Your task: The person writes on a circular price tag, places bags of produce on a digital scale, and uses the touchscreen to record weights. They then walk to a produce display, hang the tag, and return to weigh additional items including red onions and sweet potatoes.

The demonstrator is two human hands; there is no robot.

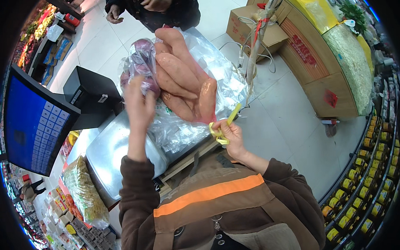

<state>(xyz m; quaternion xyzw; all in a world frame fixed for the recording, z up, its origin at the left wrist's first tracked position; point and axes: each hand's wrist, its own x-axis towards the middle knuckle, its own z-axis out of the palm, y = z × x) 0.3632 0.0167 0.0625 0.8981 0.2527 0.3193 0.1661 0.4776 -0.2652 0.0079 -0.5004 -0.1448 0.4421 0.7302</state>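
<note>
In my right hand (pixel 231 137) is a yellow ribbon-like tie (pixel 233 113), gripped at the gathered end of a red mesh bag (pixel 211 117). Large sweet potatoes (pixel 178 71) fill that bag, which lies on clear plastic bags (pixel 226 81) on the counter. My left hand (pixel 139 104), blurred, is over the near side of a clear plastic bag of purple-red onions (pixel 141 57). Whether its fingers grip that bag cannot be told. The onions rest against the left side of the sweet potatoes.
A metal weighing plate (pixel 111 154) lies left of my forearm, near a touchscreen (pixel 38 124) and black box (pixel 91 92). Another person (pixel 169 7) stands across the counter. Cables hang around a pole (pixel 255 47) at the right. A packed clear bag (pixel 85 191) sits lower left.
</note>
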